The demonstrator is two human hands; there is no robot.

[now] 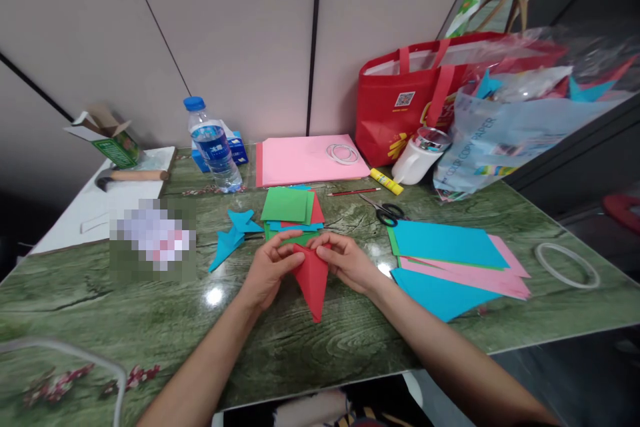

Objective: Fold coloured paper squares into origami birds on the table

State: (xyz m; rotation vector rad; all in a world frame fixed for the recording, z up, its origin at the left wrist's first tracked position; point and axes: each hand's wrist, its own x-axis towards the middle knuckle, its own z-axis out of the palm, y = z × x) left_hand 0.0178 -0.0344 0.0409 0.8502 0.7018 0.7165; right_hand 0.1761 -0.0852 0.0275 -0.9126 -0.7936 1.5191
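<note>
A folded piece of red paper [313, 283] is held up over the near middle of the table, its narrow point hanging down. My left hand [270, 268] pinches its upper left corner between thumb and fingers. At the upper right corner, my right hand [349, 261] grips the same paper with thumb and fingertips. Just behind the hands lies a stack of green, red and blue paper squares [285, 205]. Folded blue paper shapes [231, 238] rest to the left of that stack. The fingers partly cover the red paper's top edge.
Blue, green and pink sheets [447, 243] are spread at right, with black-handled scissors [389, 213] behind them. A pencil [354, 192], glue stick [386, 181], white mug [419, 157], red bag [395, 107], pink paper pad [300, 160], water bottle [215, 147] and hammer [133, 175] stand or lie farther back.
</note>
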